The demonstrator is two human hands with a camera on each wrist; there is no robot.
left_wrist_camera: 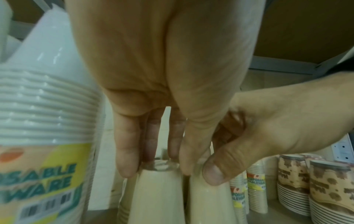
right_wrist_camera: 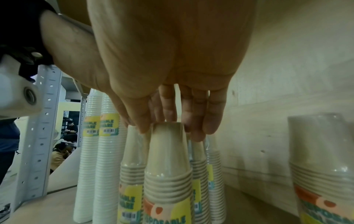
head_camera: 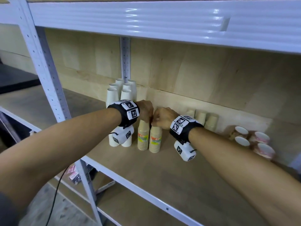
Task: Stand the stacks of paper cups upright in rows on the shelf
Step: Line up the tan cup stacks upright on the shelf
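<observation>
Two beige paper-cup stacks in clear sleeves with yellow labels stand upright side by side mid-shelf. My left hand [head_camera: 146, 115] pinches the top of the left stack [head_camera: 143, 138], its fingers pointing down around the tip [left_wrist_camera: 157, 189]. My right hand [head_camera: 160, 120] grips the top of the right stack [head_camera: 155, 140], thumb on one side and fingers on the other [right_wrist_camera: 168, 159]. The two hands touch each other. Tall white cup stacks [head_camera: 121, 93] stand in two rows just left of them.
More beige stacks [head_camera: 202, 117] stand against the back wall to the right. Patterned cup stacks [head_camera: 254, 139] lie on their sides at the far right. The wooden shelf board [head_camera: 162, 173] runs forward to a white metal rim. A white upright post [head_camera: 48, 79] stands at left.
</observation>
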